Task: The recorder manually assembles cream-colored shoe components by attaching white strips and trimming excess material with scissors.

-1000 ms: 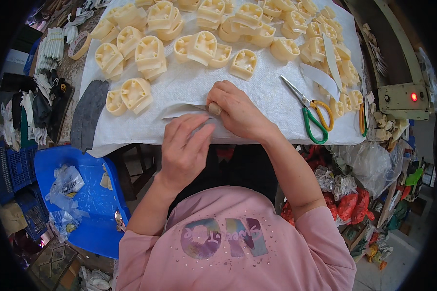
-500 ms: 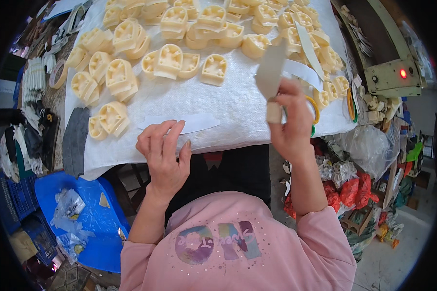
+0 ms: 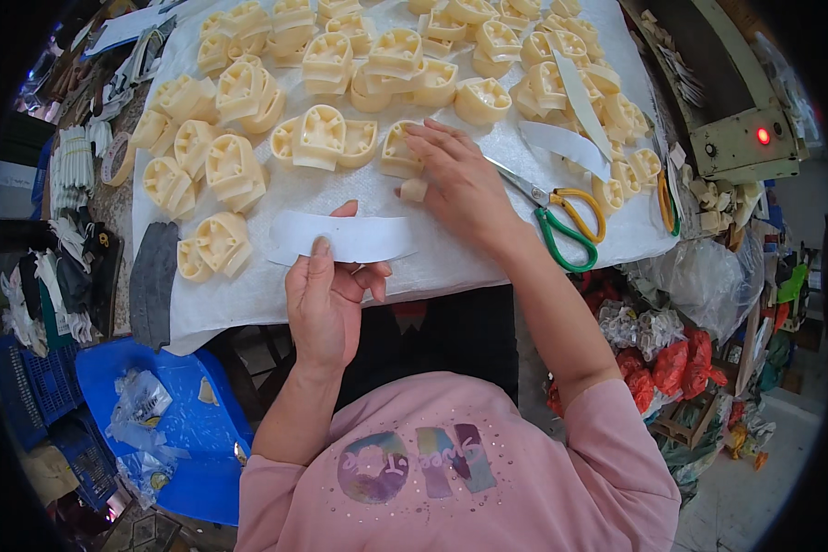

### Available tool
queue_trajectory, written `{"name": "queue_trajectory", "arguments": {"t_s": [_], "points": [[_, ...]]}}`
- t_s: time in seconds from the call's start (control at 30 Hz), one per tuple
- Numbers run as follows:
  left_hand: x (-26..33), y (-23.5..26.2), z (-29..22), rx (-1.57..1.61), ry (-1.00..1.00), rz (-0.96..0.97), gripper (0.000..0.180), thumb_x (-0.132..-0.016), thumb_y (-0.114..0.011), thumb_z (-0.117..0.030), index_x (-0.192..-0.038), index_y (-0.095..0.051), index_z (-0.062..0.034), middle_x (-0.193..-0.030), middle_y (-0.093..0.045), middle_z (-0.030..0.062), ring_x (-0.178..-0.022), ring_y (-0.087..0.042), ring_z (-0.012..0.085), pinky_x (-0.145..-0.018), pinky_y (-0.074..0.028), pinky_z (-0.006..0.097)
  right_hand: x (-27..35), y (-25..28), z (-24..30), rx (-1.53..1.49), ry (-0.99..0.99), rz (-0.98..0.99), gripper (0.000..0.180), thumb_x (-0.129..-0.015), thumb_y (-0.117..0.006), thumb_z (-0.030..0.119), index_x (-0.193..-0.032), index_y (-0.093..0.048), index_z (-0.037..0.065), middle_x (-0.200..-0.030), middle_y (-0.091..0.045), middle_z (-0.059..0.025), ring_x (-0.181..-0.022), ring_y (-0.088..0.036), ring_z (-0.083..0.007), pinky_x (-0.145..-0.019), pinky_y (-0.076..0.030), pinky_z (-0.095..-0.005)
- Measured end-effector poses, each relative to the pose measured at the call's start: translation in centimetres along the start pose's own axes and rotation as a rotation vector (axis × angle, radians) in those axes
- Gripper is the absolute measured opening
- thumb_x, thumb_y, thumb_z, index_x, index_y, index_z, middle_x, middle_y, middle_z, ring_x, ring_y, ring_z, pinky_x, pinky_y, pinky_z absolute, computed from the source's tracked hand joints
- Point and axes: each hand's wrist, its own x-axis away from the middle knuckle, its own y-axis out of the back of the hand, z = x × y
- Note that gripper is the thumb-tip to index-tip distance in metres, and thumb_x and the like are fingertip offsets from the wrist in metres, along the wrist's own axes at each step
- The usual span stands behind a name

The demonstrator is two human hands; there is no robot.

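Note:
My left hand pinches a curved white paper strip near the table's front edge, thumb on top. My right hand rests palm down on the white cloth, fingers spread. Its fingertips touch a small cream block and a cream moulded part. Whether it grips the block is unclear. Many cream moulded parts lie across the cloth beyond both hands.
Green- and yellow-handled scissors lie just right of my right hand. More white strips lie on the parts at the right. A machine with a red light stands far right. A grey pad lies left, a blue stool below.
My right hand came down from the raised position on the right and now lies flat on the cloth. The white strip it held up is now in my left hand.

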Motion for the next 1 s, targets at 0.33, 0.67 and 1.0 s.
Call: {"name": "queue_trajectory", "arguments": {"t_s": [0.33,0.67,1.0], "points": [[0.4,0.9,0.2,0.171,-0.055,0.087,0.045,-0.098,-0.036,-0.023,-0.127,-0.039,0.0101,-0.105,-0.058,0.0178,-0.084,-0.059,0.0213,-0.07,-0.048,0.032,0.3,-0.9,-1.7,-0.332,-0.354,-0.407,0.041,-0.083,-0.057,-0.003,-0.121,-0.049,0.007,-0.114,-0.056,-0.0163,-0.093,-0.061,-0.0291,-0.081,-0.049,-0.0327],[1.2,-1.0,1.0,0.018,-0.171,0.021,0.042,-0.098,-0.038,-0.025,-0.124,-0.043,0.0078,-0.129,-0.045,0.0195,-0.115,-0.05,0.0252,-0.098,-0.04,0.04,3.6,7.5,6.2,-0.748,-0.08,-0.193,0.044,-0.08,-0.062,-0.001,-0.121,-0.048,0.009,-0.112,-0.058,-0.0168,-0.098,-0.058,-0.0263,-0.081,-0.048,-0.0343],[2.5,-2.9,-0.3,0.081,-0.122,0.241,0.044,-0.099,-0.033,-0.022,-0.127,-0.038,0.0116,-0.131,-0.044,0.0234,-0.118,-0.049,0.0274,-0.099,-0.042,0.037,4.3,4.5,7.6,-0.672,0.147,-0.412,0.053,-0.071,-0.051,-0.016,-0.118,-0.05,0.009,-0.111,-0.057,-0.0181,-0.094,-0.058,-0.0318,-0.076,-0.049,-0.0379]]}}
